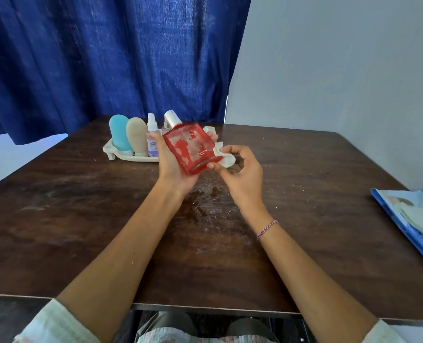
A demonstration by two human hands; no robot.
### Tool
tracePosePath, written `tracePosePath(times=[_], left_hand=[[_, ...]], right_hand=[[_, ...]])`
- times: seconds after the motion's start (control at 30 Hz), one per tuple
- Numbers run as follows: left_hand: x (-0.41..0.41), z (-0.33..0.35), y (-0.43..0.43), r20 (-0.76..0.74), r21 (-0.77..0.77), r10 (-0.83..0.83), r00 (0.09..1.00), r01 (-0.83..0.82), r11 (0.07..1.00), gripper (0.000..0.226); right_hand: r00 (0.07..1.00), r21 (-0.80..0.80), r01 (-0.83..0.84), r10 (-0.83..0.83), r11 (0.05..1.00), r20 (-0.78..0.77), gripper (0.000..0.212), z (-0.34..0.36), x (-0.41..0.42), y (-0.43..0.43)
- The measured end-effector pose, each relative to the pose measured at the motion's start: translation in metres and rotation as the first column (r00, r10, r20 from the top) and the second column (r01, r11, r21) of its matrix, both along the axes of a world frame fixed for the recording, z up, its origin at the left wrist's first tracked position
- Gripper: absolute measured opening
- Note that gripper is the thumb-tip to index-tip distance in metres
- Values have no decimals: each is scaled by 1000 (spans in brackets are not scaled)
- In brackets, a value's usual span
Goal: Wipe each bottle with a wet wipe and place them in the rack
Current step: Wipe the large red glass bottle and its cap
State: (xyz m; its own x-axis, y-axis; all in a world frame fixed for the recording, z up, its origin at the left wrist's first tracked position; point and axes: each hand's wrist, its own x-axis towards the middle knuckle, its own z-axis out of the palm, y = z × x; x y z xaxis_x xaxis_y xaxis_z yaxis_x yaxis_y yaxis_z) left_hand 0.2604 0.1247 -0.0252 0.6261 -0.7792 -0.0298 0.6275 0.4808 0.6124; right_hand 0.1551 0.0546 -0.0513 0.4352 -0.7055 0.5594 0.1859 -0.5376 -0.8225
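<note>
My left hand [172,169] grips a flat red bottle [192,148] with a silver cap, tilted above the middle of the table. My right hand [242,174] pinches a white wet wipe [224,157] against the bottle's right lower edge. Behind them a cream rack [111,148] holds a blue bottle [119,133], a beige bottle [137,136] and a small clear spray bottle [152,137]. Another spray top shows behind the red bottle, mostly hidden.
A dark wooden table [81,219] has damp smears in the middle. A blue wet wipe pack [413,219] lies at the right edge. A blue curtain [94,58] hangs behind the table, and a grey wall stands on the right.
</note>
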Motion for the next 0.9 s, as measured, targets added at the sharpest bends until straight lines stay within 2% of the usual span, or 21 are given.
tracePosePath(times=[0.17,0.23,0.33,0.4,0.43,0.5,0.6,0.7,0.77,0.83,0.9], left_hand=[[3,-3,1,63,4,52,997,-52,999,86],[5,-3,0,124,17,94,988,-96,995,83],[5,1,1,267,47,80,960,-95,994,78],[4,1,0,422,101,58,905,-111,989,75],[2,1,0,512,140,37,858,-126,982,75],[-2,-3,-1,705,188,-3,709,-183,965,76],[-6,-10,-3,883,175,-38,469,-253,952,53],[-11,-12,-3,950,163,-87,301,-235,958,43],[-11,-12,-3,965,160,-102,241,-236,959,37],[-10,-11,-1,972,190,-148,184,-239,952,25],[-9,-11,-1,978,205,-186,96,-261,943,29]], right_hand=[[994,-265,53,-75,963,-74,27,3,-2,3],[994,-334,-3,-34,942,-105,27,4,-3,4],[978,-339,-155,95,928,-188,29,7,-5,9],[982,-312,-154,112,937,-150,30,11,-6,10],[990,-292,-124,98,949,-100,31,14,-7,10],[998,-256,-50,55,965,15,31,19,-11,6],[997,-358,59,-37,932,68,30,20,-17,-4],[980,-568,158,-197,808,-8,35,16,-18,-8],[964,-668,179,-263,722,-25,35,14,-18,-9],[947,-746,183,-318,640,-41,31,15,-19,-10],[930,-778,197,-366,596,-45,31,17,-22,-14]])
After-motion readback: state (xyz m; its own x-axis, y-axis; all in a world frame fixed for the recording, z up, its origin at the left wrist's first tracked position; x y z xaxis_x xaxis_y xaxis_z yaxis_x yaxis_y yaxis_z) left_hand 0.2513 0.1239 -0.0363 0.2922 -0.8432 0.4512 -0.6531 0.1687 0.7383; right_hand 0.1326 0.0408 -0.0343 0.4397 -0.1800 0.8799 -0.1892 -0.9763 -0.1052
